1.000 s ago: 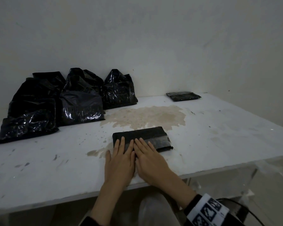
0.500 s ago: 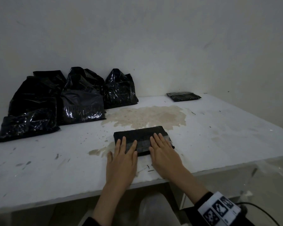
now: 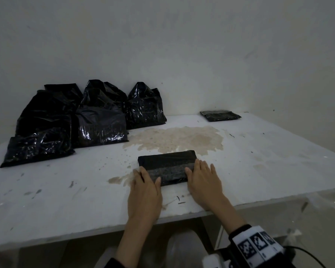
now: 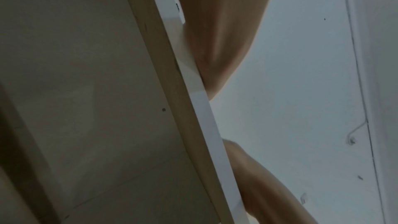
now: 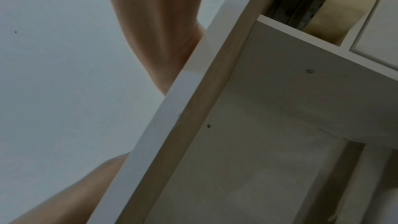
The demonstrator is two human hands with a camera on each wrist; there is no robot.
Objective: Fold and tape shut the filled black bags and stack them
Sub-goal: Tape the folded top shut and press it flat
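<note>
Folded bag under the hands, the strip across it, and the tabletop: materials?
Folded bag: thin black plastic film by the look, creased and dull.
Strip: likely clear adhesive tape, a greyish translucent band.
Tabletop: probably white-coated board, matte, stained brown and scuffed; the left wrist view shows a pale raw-looking edge beneath.

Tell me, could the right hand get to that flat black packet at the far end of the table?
Probably yes. The right hand rests on the folded bag, and only bare table lies between it and the far packet. It is far back, so a long stretch seems needed.

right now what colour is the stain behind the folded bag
Light brown stain, on the white table; head view shows it best.
</note>
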